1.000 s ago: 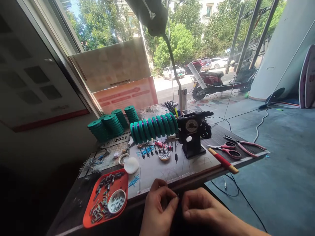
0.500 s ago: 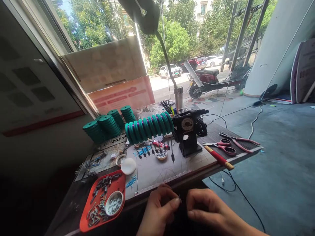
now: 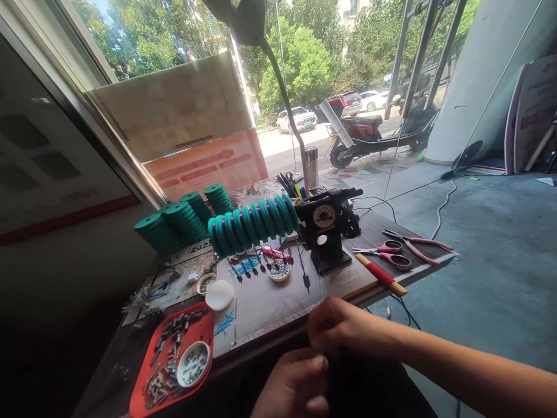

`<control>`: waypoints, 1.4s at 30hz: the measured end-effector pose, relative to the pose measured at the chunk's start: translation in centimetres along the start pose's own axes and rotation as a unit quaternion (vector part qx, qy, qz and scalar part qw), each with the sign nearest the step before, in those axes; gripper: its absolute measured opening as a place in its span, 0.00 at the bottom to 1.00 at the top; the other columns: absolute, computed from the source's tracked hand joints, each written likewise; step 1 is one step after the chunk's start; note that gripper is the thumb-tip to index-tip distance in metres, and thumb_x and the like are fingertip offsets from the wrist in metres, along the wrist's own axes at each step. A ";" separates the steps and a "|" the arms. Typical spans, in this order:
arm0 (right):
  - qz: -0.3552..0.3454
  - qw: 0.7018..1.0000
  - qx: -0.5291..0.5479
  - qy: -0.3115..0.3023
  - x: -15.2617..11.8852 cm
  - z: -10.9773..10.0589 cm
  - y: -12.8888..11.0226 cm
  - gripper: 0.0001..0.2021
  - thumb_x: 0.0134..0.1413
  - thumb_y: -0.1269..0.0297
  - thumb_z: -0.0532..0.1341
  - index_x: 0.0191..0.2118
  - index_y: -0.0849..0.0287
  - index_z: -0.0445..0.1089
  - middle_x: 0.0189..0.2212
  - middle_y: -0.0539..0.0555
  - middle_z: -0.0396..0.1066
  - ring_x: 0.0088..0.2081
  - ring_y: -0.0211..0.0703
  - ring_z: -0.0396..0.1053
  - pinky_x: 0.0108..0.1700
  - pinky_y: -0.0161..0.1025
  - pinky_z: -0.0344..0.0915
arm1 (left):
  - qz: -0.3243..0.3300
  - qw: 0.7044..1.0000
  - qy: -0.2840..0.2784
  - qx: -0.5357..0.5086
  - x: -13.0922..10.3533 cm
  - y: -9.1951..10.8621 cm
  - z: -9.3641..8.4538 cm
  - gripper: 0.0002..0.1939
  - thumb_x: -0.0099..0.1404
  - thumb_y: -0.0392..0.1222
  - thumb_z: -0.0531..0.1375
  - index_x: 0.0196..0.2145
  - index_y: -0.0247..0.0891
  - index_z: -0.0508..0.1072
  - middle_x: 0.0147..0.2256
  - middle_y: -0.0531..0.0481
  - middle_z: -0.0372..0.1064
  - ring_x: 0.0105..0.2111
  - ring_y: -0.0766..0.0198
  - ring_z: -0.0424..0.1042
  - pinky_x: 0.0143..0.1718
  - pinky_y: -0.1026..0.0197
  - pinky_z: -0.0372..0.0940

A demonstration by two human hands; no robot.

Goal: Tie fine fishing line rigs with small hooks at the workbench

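My left hand (image 3: 296, 383) is closed in a pinch below the table's front edge; what its fingertips hold is too small to make out. Just above it, my right hand (image 3: 333, 325) is pinched shut, close to the left fingertips. A very thin fishing line (image 3: 319, 284) runs down to my right fingers from the black winding machine (image 3: 326, 232). On that machine's shaft sits a row of green foam spools (image 3: 255, 225) with purple between them. Small dark weights (image 3: 306, 281) hang below the spools on thin lines.
A red tray (image 3: 209, 331) with metal parts and a white bowl (image 3: 192, 364) stands at left. Beads fill a small dish (image 3: 278, 270). Scissors (image 3: 394, 259), pliers (image 3: 422, 249) and a red-wrapped stick (image 3: 380, 274) lie right. Stacked green spools (image 3: 185, 223) stand behind; a lamp arm (image 3: 282, 87) rises above.
My right hand has moved up and left, over the left hand, so the two are now close together. The left hand has shifted slightly down and right. The view has shifted a little.
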State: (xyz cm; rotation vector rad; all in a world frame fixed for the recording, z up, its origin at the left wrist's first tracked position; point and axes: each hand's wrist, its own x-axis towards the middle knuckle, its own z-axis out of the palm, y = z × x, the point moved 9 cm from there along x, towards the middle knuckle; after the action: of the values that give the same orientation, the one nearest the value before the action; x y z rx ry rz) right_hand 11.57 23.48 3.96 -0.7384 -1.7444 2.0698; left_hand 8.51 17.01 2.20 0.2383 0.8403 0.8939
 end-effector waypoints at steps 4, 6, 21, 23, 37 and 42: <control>0.037 0.999 0.029 -0.002 -1.0 0.1 1.2 0.02 0.32 0.71 0.59 0.19 0.63 0.68 0.13 0.44 0.61 0.16 0.31 0.56 0.19 0.28 0.52 | 0.084 0.988 0.068 0.107 0.1 1.2 -2.4 0.13 0.39 0.41 0.71 0.18 0.32 0.72 0.14 0.59 0.58 0.12 0.78 0.51 0.13 0.72 0.44; 0.058 0.997 0.053 -0.014 -1.7 0.7 1.9 0.02 0.32 0.69 0.58 0.19 0.62 0.67 0.13 0.45 0.61 0.15 0.31 0.56 0.18 0.29 0.54 | 0.139 0.965 0.095 0.200 0.0 2.2 -3.2 0.13 0.43 0.45 0.69 0.18 0.34 0.70 0.13 0.59 0.57 0.11 0.77 0.50 0.14 0.70 0.43; -0.271 0.911 -0.188 0.246 -8.5 -0.7 -4.9 0.07 0.57 0.63 0.56 0.36 0.55 0.70 0.23 0.49 0.71 0.22 0.36 0.67 0.25 0.28 0.62 | 0.455 0.799 0.179 0.351 -4.3 5.5 -1.4 0.13 0.50 0.50 0.65 0.19 0.38 0.74 0.23 0.54 0.57 0.23 0.67 0.57 0.24 0.66 0.52; -0.293 0.875 -0.220 0.317 -8.9 -2.0 -4.9 0.05 0.56 0.66 0.57 0.33 0.56 0.71 0.22 0.48 0.71 0.23 0.36 0.68 0.25 0.28 0.64 | 0.469 0.799 0.177 0.332 -4.5 5.5 -1.5 0.14 0.50 0.52 0.65 0.19 0.38 0.74 0.23 0.54 0.58 0.24 0.67 0.58 0.25 0.66 0.53; -0.421 0.821 -0.239 0.302 -7.9 1.4 -7.2 0.08 0.56 0.69 0.58 0.26 0.59 0.69 0.24 0.51 0.67 0.24 0.33 0.66 0.26 0.26 0.64 | 0.427 0.849 0.124 0.285 -3.3 4.8 -2.1 0.10 0.45 0.48 0.67 0.21 0.39 0.76 0.22 0.56 0.57 0.23 0.68 0.55 0.26 0.66 0.53; -0.381 0.839 -0.210 0.327 -8.2 -0.2 -6.3 0.05 0.54 0.71 0.58 0.28 0.58 0.69 0.25 0.50 0.69 0.26 0.35 0.68 0.28 0.28 0.63 | 0.437 0.841 0.132 0.290 -3.4 4.9 -2.2 0.09 0.46 0.47 0.66 0.21 0.39 0.76 0.22 0.55 0.58 0.23 0.68 0.55 0.26 0.65 0.53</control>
State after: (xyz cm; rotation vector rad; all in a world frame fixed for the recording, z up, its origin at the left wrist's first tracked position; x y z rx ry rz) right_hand 17.86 20.25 11.53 -0.6049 -1.6731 0.7842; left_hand 2.84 17.10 5.05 1.1186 1.2831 1.5244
